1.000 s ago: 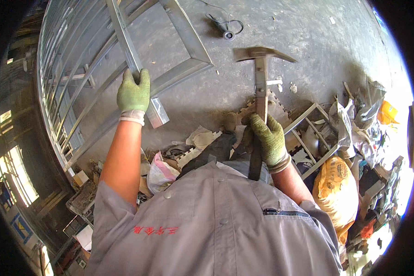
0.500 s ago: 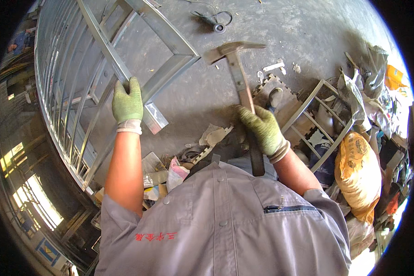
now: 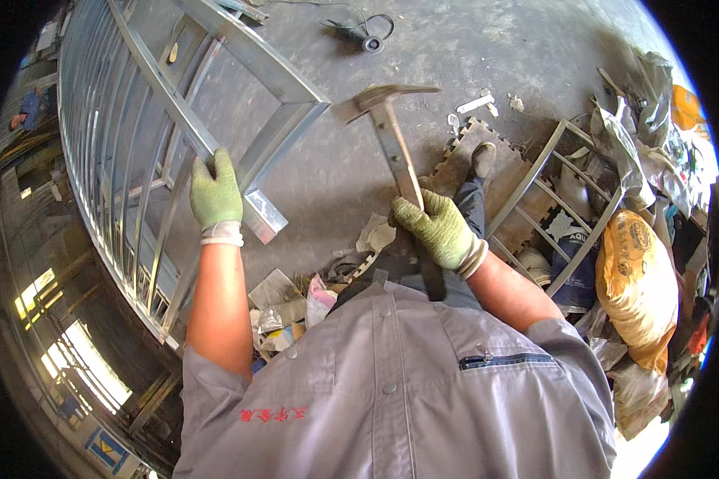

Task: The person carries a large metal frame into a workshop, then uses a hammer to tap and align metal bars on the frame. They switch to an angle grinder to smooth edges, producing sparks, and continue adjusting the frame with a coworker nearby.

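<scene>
My left hand (image 3: 216, 195), in a green work glove, grips the bar of a long silvery metal frame (image 3: 284, 144) near that bar's lower end. The frame has many parallel bars and rises away to the upper left. In my right hand (image 3: 441, 230), also gloved, is a hammer (image 3: 395, 145) held by its handle. Its head points up and away from me, close to the right of the frame's corner and apart from it. The handle's dark lower end hangs below my fist, in front of my shirt.
A corded power tool (image 3: 371, 43) lies on the grey floor beyond. To the right are a small ladder-like metal frame (image 3: 553, 199), a stuffed orange-yellow sack (image 3: 636, 263) and heaped scrap. Bags and scraps (image 3: 280, 307) lie close to my left arm. Another person (image 3: 32, 108) shows at the far left.
My right hand and the hammer have shifted a little left, nearer the metal frame. The left hand keeps its grip on the bar. The whole view has moved slightly.
</scene>
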The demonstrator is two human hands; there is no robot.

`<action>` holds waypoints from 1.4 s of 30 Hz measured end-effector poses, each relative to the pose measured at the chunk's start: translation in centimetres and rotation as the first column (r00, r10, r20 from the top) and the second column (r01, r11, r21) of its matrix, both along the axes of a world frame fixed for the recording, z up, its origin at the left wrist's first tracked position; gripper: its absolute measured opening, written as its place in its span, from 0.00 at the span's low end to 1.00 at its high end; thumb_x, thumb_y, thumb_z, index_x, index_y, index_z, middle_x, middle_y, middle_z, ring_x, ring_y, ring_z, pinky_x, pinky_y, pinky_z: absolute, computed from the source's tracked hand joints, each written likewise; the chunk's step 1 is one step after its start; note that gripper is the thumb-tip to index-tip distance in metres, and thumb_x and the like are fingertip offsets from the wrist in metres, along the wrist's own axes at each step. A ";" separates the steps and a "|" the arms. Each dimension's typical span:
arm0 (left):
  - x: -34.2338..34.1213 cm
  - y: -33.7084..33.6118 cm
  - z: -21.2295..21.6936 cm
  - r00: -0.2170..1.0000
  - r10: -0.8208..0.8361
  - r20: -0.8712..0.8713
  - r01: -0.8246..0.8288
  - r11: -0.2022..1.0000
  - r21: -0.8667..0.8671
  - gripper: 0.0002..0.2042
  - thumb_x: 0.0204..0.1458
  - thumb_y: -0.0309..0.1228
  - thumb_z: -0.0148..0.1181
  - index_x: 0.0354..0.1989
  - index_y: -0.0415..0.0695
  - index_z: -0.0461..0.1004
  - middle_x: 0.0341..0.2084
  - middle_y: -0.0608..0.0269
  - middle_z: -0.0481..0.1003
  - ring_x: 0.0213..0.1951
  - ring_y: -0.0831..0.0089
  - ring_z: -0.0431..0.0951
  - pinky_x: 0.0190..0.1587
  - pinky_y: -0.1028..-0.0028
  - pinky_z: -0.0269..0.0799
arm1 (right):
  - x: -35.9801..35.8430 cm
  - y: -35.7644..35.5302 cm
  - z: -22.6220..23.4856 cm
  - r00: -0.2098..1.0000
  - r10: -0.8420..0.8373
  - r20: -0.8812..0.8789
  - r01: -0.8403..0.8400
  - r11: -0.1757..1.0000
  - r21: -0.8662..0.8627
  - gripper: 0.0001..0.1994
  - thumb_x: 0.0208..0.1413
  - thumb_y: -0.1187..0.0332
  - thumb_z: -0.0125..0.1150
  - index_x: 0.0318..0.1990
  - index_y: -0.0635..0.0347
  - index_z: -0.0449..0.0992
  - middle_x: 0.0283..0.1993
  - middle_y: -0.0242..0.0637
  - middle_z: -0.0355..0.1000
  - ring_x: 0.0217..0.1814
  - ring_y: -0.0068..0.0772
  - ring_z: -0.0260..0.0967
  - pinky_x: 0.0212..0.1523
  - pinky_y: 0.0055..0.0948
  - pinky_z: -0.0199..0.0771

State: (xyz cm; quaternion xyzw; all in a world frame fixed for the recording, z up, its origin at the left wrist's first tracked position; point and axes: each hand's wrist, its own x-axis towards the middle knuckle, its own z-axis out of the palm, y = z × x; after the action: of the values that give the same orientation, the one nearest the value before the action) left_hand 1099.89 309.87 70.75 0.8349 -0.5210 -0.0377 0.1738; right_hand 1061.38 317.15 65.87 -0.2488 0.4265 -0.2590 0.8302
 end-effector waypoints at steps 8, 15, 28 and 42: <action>-0.9 -1.3 0.4 0.998 -0.050 0.032 0.051 0.999 -0.009 0.24 0.71 0.51 0.60 0.52 0.37 0.80 0.44 0.42 0.85 0.46 0.42 0.86 0.50 0.50 0.78 | 0.1 -1.3 -1.1 0.994 -0.105 0.003 0.105 0.994 0.035 0.17 0.76 0.53 0.65 0.46 0.60 0.80 0.28 0.32 0.77 0.25 0.23 0.73 0.28 0.28 0.73; -0.1 -1.1 4.3 0.999 -0.041 0.014 0.041 0.999 0.023 0.24 0.71 0.51 0.58 0.56 0.39 0.77 0.47 0.40 0.85 0.49 0.38 0.85 0.51 0.47 0.79 | -6.4 -2.1 -0.8 0.925 0.030 -0.380 -0.030 1.000 0.008 0.20 0.75 0.50 0.65 0.46 0.62 0.84 0.29 0.30 0.76 0.25 0.24 0.72 0.25 0.31 0.72; -0.4 4.3 22.9 0.991 0.129 -0.033 -0.128 0.992 0.009 0.21 0.64 0.49 0.65 0.53 0.46 0.77 0.35 0.48 0.86 0.38 0.41 0.87 0.43 0.45 0.81 | -33.4 5.7 9.9 0.723 -0.275 -0.633 0.551 0.783 0.289 0.15 0.69 0.50 0.66 0.40 0.52 0.83 0.28 0.38 0.75 0.27 0.46 0.74 0.29 0.46 0.77; 2.9 -4.2 24.5 0.888 0.409 -0.209 -0.339 0.891 0.301 0.28 0.56 0.63 0.67 0.42 0.47 0.88 0.37 0.49 0.88 0.44 0.45 0.88 0.49 0.50 0.82 | -31.7 -37.7 17.8 0.687 0.060 -0.724 0.006 0.996 0.089 0.15 0.68 0.50 0.65 0.42 0.51 0.84 0.35 0.44 0.80 0.38 0.52 0.79 0.37 0.52 0.79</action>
State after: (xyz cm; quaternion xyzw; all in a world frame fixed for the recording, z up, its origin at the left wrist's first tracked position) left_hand 1102.80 305.69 95.20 0.9225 -0.3114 -0.1824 0.1369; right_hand 1029.68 279.49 83.64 -0.3019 0.7265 -0.1091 0.6076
